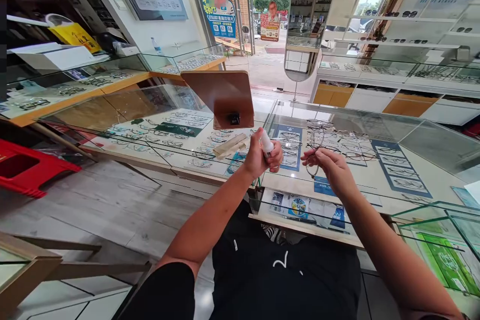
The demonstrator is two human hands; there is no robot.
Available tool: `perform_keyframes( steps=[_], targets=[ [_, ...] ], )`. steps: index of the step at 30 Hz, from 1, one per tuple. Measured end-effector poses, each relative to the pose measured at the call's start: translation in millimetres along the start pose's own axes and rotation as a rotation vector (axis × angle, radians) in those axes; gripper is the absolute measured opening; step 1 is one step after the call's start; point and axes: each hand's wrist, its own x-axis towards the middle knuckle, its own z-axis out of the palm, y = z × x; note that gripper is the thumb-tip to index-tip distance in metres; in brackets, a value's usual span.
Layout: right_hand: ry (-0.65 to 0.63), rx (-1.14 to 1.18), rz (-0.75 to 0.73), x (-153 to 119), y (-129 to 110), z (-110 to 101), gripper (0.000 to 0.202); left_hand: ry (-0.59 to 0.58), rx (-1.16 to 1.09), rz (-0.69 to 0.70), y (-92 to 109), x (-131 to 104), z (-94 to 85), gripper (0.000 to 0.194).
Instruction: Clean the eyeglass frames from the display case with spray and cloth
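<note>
My left hand (259,156) is closed around a small white bottle (266,143), which stands nearly upright with its top end between thumb and fingers. To its right, my right hand (332,162) pinches a pair of eyeglasses (312,166) with thin rims, held over the glass counter. One round lens hangs below the fingers and the other rises above them. Behind the left hand, a folded beige cloth (229,146) lies on the counter. A brown-backed tabletop mirror or stand (228,97) is just beyond it.
The glass display counter (360,187) holds rows of eyeglass frames. A glass box with a green packet (446,260) sits at the right. There is a red plastic stool (30,165) on the left floor. An oval mirror (311,20) stands beyond the counter.
</note>
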Motion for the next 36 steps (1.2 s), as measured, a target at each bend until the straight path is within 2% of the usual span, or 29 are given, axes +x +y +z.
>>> perform_keyframes(
  steps=[4,10,17,22,27,32,36],
  targets=[
    [-0.09,0.16,0.077,-0.8,10.2,5.2,0.036,0.214,0.398,0.12,-23.6,18.5,9.4,0.079],
    [-0.159,0.23,0.114,-7.1,15.6,15.1,0.037,0.21,0.663,0.164,-37.4,28.9,17.8,0.076],
    [-0.17,0.249,0.116,-10.3,14.8,17.1,0.036,0.2,0.698,0.159,-33.9,31.7,20.7,0.073],
    [-0.072,0.295,0.105,-2.8,18.0,13.0,0.037,0.185,0.715,0.162,-32.8,22.7,16.9,0.075],
    [0.038,0.375,0.121,5.8,22.1,11.1,0.037,0.143,0.802,0.137,-42.5,9.1,14.9,0.071],
    [0.042,0.373,0.123,6.1,26.3,17.8,0.037,0.106,0.871,0.128,-54.1,6.4,18.7,0.068],
    [0.045,0.335,0.114,3.5,24.6,18.2,0.039,0.131,0.773,0.174,-44.4,2.6,12.9,0.068]
  ],
)
